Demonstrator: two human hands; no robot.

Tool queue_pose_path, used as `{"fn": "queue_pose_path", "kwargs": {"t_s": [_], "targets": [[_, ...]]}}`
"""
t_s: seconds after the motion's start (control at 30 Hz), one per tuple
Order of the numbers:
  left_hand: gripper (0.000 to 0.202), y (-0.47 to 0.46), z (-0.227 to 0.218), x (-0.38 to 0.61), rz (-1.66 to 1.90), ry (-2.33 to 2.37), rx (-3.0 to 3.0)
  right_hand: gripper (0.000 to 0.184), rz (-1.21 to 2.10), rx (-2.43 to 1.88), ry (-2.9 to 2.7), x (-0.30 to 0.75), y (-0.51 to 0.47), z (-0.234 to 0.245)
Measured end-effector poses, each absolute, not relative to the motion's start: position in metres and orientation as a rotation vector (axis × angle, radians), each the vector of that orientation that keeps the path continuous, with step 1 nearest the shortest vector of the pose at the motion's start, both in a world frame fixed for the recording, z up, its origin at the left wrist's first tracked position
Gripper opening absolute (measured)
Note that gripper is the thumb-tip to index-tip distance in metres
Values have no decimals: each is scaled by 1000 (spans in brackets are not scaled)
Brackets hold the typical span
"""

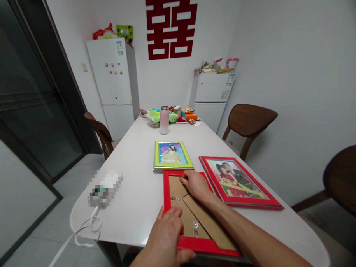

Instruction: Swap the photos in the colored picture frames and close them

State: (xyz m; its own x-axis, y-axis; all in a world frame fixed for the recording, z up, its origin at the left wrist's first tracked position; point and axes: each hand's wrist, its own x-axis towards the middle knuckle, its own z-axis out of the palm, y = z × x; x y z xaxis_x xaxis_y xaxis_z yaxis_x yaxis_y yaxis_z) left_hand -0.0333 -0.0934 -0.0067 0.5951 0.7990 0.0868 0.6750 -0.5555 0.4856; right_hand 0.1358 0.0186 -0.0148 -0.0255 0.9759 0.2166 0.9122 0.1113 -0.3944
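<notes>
A red picture frame [199, 246] lies face down at the near edge of the table, its brown backing board [188, 217] and fold-out stand showing. My left hand [167, 237] grips the frame's near left corner, fingers over the red rim and thumb along the front side. At the far end of the backing, my right hand [195, 183] has its fingers curled down against the board close to the rim; what is under the fingertips is hidden. Small metal hangers [195, 229] sit on the board. Just beyond lies a green picture frame [172, 155], face up.
To the right, another red frame [240, 180] holds a photo of people. A pink bottle [164, 120] stands farther back, before a pile of colourful packets [174, 116]. At the left lies a blurred white object [105, 188] with a white cable [90, 226]. Brown chairs [250, 119] flank the table.
</notes>
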Motion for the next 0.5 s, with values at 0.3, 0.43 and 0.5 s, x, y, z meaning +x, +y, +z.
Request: {"fn": "queue_pose_path", "kwargs": {"t_s": [0.3,0.43,0.5], "targets": [[62,-93,-7,-17,250,1159,2485,17,375,-1705,-1740,140,18,-9],[53,-95,-13,-1,260,1108,2575,20,549,-1523,-1618,165,-7,5],[49,-97,-13,-2,354,1088,2621,24,627,-1481,-1482,183,-24,9]]}}
